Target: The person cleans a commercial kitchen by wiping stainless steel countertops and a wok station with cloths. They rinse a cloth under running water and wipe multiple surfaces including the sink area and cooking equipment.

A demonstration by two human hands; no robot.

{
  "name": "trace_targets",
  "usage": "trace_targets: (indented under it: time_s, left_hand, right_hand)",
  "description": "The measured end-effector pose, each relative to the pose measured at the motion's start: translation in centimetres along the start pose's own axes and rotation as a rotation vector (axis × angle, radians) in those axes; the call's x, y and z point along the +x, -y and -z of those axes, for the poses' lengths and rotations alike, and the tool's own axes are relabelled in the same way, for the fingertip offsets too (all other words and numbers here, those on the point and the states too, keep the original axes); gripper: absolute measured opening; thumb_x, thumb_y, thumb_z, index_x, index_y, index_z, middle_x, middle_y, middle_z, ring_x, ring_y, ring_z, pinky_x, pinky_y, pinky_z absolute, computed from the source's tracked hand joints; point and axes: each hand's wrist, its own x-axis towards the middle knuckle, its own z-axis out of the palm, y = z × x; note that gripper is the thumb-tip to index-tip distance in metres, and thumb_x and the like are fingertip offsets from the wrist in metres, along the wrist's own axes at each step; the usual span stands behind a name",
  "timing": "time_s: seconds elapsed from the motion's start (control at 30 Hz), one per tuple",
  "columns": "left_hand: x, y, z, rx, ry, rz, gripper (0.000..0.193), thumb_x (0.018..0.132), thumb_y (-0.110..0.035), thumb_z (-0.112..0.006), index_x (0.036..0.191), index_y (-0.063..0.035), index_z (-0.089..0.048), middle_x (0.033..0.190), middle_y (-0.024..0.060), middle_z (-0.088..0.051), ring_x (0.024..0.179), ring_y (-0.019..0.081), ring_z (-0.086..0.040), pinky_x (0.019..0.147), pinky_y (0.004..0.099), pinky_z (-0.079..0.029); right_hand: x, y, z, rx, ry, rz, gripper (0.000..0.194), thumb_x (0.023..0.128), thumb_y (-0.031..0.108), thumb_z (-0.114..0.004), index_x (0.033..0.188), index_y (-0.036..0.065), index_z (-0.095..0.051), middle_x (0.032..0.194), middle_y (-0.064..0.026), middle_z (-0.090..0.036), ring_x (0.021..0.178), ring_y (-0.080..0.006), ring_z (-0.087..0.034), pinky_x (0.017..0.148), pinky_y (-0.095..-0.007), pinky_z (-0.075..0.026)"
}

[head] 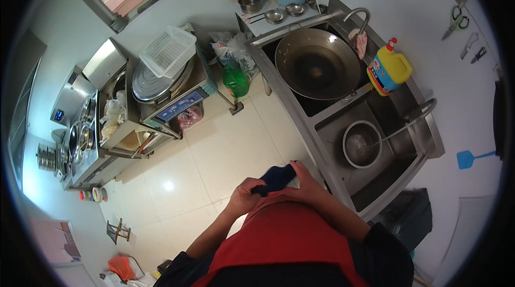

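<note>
A dark navy piece of cloth [277,179], perhaps a sleeve cover or glove, is stretched between my hands at waist height. My left hand [244,196] grips its lower left end in bent fingers. At the other end, my right hand [307,185] holds the cloth's edge with the fingers at the top and the thumb lower down. Just behind the cloth is the red apron [281,234] that I wear. To the right of my right hand runs the front edge of a steel sink unit [302,142].
Water runs from a faucet [422,110] into a metal bowl [351,158] in the sink. A large wok [297,47] holding liquid stands beyond, beside a yellow detergent jug [392,70]. Across the tiled floor [225,150] are a steel cabinet with a lid [155,85] and a white plastic basket [167,51].
</note>
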Motion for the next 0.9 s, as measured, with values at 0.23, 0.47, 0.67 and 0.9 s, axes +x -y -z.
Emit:
trace_targets:
  time_s: [0.23,0.47,0.67,0.9]
  left_hand:
    - [1.4,-5.4,-0.4,-0.355,0.158,-0.080,0.057,0.090,0.002,-0.075,0.144,-0.0104,-0.058,0.133,0.0127,-0.064,0.127,0.0228,-0.063,0.106,0.0355,-0.052]
    - [2.4,-3.8,-0.6,-0.286,0.141,0.133,0.062,0.093,-0.001,-0.068,0.151,-0.0099,-0.050,0.132,0.0144,-0.066,0.119,0.0223,-0.067,0.097,0.0352,-0.059]
    - [5.5,-1.4,-0.5,-0.330,0.210,0.284,0.056,0.094,0.002,-0.059,0.148,-0.0058,-0.052,0.125,0.0136,-0.066,0.103,0.0208,-0.070,0.082,0.0342,-0.061]
    - [7.9,-2.7,-3.3,-0.213,0.293,0.151,0.068,0.096,0.000,-0.059,0.160,-0.0118,-0.040,0.142,0.0159,-0.060,0.116,0.0248,-0.068,0.096,0.0375,-0.059]
  right_hand:
    - [-0.4,1.5,-0.3,0.633,0.035,-0.333,0.067,0.086,0.006,-0.079,0.148,0.003,-0.053,0.136,-0.0128,-0.064,0.126,-0.0232,-0.062,0.109,-0.0386,-0.050]
    - [-1.4,3.7,-0.5,0.795,-0.092,-0.302,0.067,0.091,0.005,-0.074,0.153,0.005,-0.049,0.139,-0.0120,-0.062,0.126,-0.0218,-0.061,0.108,-0.0381,-0.050]
    - [-2.5,4.5,0.0,1.005,-0.199,-0.328,0.075,0.092,0.004,-0.072,0.159,0.009,-0.041,0.146,-0.0141,-0.055,0.132,-0.0265,-0.057,0.107,-0.0407,-0.053]
    - [-3.5,3.6,3.8,1.274,-0.270,-0.400,0.075,0.095,0.001,-0.066,0.163,0.013,-0.036,0.151,-0.0151,-0.050,0.134,-0.0297,-0.056,0.106,-0.0420,-0.054]
